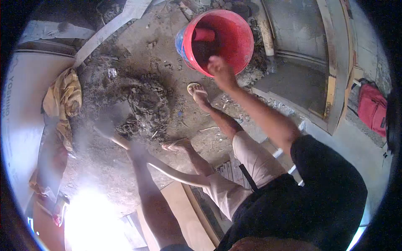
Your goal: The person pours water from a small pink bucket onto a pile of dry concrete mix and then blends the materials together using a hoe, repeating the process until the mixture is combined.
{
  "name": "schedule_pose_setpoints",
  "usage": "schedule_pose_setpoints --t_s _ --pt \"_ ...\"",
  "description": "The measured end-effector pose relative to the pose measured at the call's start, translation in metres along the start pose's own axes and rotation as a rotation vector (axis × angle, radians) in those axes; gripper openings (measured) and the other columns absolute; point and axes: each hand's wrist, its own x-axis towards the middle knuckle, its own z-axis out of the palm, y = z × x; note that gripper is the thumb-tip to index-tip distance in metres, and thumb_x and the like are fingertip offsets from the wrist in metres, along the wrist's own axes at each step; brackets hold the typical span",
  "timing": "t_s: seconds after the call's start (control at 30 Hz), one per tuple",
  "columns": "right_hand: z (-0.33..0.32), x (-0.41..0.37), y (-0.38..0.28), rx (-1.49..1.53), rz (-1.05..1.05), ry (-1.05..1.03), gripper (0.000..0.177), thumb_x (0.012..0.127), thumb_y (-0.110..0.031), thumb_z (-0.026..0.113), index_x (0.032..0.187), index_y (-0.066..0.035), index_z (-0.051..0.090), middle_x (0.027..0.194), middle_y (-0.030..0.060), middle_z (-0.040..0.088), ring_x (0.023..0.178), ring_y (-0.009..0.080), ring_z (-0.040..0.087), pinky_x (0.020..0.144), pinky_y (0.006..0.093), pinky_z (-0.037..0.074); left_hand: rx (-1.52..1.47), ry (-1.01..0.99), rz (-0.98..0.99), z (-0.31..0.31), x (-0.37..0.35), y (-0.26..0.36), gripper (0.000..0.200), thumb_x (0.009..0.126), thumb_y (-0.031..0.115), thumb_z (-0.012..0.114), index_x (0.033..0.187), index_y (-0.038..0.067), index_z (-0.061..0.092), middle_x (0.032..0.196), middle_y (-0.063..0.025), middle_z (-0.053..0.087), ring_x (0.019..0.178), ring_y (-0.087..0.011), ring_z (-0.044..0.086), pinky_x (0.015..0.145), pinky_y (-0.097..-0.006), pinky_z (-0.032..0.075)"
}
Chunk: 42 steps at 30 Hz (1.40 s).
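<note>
My left hand [138, 152] is wrapped round the pale curved wooden handle [178, 175] of a shovel. The blurred shovel blade [114, 113] is low over the ground, beside a heap of dark, wet-looking mix [144, 102]. At the near rim of a red bucket [243, 46], my right hand [220, 70] overlaps the opening with its fingers curled. Whether those fingers grip the rim or some small thing does not show. Inside the bucket are a red cylindrical piece [204, 34] and dark shadow or residue; its outside has a blue patch.
My sandalled feet [199, 94] stand between heap and bucket. A crumpled tan sack [63, 94] lies by a white printed board [23, 117] at left. A framed panel [297, 83] and a red bag [372, 109] are at right. Strong glare hides the lower left.
</note>
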Motion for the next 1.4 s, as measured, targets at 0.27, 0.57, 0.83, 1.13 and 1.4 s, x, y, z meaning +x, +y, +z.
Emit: schedule_pose_setpoints --t_s 0.27,0.57,0.83,1.13,1.4 --pt "0.034 0.172 0.067 -0.899 -0.239 -0.174 0.028 0.09 -0.018 0.059 0.112 -0.002 0.062 0.099 0.0169 0.066 0.097 0.0268 0.064 0.087 0.0417 0.05 0.469 0.199 -0.171 -0.017 -0.027 0.054 0.034 0.092 0.037 0.052 0.104 0.006 0.056 0.09 -0.0101 0.061 0.062 -0.0237 0.059 0.05 -0.0398 0.053" --pt "0.075 0.21 0.115 -1.051 -0.162 -0.253 0.032 0.089 -0.018 0.059 0.117 -0.002 0.06 0.103 0.0165 0.065 0.097 0.026 0.063 0.086 0.0399 0.051 0.324 0.41 -0.266 0.026 -0.048 0.085 0.023 0.096 0.022 0.049 0.11 0.004 0.045 0.085 -0.0095 0.056 0.053 -0.0163 0.053 0.041 -0.0285 0.046" --pt "0.057 0.205 0.119 -1.037 -0.196 -0.243 0.037 0.087 -0.017 0.06 0.121 -0.003 0.058 0.107 0.0162 0.064 0.098 0.0253 0.063 0.085 0.0383 0.051 0.259 0.526 -0.303 0.035 -0.037 0.078 0.032 0.078 0.006 0.068 0.102 0.006 0.046 0.078 -0.0092 0.057 0.049 -0.0205 0.056 0.039 -0.0346 0.05" --pt "-0.027 0.14 0.118 -0.634 -0.402 -0.137 0.042 0.086 -0.016 0.06 0.126 -0.003 0.056 0.111 0.0158 0.063 0.099 0.0245 0.062 0.084 0.0365 0.051 0.436 0.617 -0.181 0.056 -0.039 0.051 0.029 0.083 0.009 0.064 0.104 0.004 0.045 0.08 -0.0111 0.059 0.053 -0.0215 0.058 0.039 -0.036 0.052" --pt "-0.091 -0.015 -0.076 -0.214 -0.116 -0.093 0.042 0.087 -0.003 0.05 0.129 -0.002 0.055 0.117 0.0073 0.061 0.092 0.0159 0.06 0.064 0.0246 0.053 0.551 0.621 -0.202 0.027 -0.056 -0.042 0.036 0.082 0.011 0.068 0.103 0.004 0.039 0.081 -0.0119 0.055 0.066 -0.0242 0.061 0.051 -0.0383 0.054"
